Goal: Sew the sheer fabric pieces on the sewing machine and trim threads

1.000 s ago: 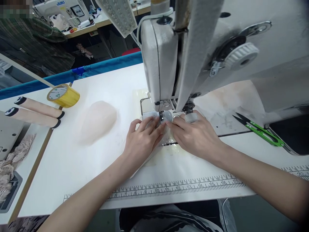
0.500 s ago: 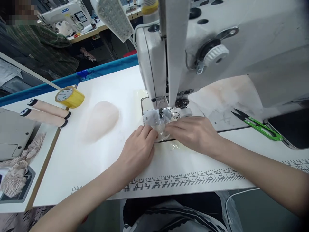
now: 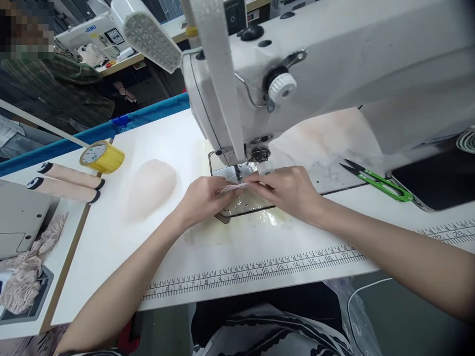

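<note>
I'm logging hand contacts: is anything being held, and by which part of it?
The left hand and right hand both pinch thin pale fabric, seemingly by an edge; exactly where is partly hidden.

On the near side of the bare left hand [image 3: 200, 198] and bare right hand [image 3: 295, 192], the smooth white tabletop [image 3: 241, 247] offers passage, but beyond them the large pale-grey metal sewing machine [image 3: 322, 69] blocks the way, and green-handled black snips [image 3: 389, 183] obstruct at right.

At a bulky white sewing machine [image 3: 322, 74], the bare left hand [image 3: 200, 200] and bare right hand [image 3: 295, 193] pinch thin whitish fabric [image 3: 233, 187] near the metal presser foot [image 3: 238, 172].
</note>
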`<state>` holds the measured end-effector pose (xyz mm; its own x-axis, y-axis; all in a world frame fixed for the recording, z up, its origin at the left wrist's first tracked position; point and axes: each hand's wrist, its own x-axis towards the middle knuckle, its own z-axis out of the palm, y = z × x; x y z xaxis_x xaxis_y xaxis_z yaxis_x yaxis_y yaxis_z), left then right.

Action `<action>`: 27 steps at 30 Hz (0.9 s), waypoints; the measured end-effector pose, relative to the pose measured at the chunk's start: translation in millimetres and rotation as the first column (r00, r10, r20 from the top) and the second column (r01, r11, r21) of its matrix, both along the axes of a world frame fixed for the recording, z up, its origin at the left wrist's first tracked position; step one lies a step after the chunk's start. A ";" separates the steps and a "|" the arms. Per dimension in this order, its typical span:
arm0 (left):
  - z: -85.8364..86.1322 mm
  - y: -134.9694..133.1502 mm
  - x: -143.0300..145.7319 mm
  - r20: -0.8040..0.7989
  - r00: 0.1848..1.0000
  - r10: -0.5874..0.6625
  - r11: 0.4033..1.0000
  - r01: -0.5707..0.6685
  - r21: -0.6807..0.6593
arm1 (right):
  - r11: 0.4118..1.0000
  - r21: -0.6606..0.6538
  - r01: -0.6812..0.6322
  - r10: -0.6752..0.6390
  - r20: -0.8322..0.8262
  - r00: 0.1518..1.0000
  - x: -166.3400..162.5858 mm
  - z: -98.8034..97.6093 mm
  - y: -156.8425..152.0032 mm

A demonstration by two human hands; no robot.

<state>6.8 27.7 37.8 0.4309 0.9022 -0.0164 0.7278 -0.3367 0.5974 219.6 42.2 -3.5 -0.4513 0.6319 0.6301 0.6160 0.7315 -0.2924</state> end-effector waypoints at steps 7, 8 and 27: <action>-13.2 -12.6 -5.5 -0.190 0.976 -0.104 0.942 0.158 0.295 | 0.996 0.022 -0.091 0.088 0.116 0.989 3.0 4.3 -7.2; -16.4 -17.3 -4.9 -0.238 0.967 -0.091 0.899 0.183 0.397 | 0.992 0.048 -0.117 0.108 0.151 0.983 3.3 6.4 -8.8; -28.4 -42.7 0.3 -0.440 0.897 -0.045 0.723 0.333 0.606 | 0.963 0.125 -0.239 0.186 0.333 0.924 5.0 14.5 -16.4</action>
<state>7.1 -15.1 9.4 0.6824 0.6440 0.3458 0.7143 -0.6880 -0.1283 224.6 25.7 11.0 -0.7554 0.4013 0.5180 0.4815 0.8761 0.0234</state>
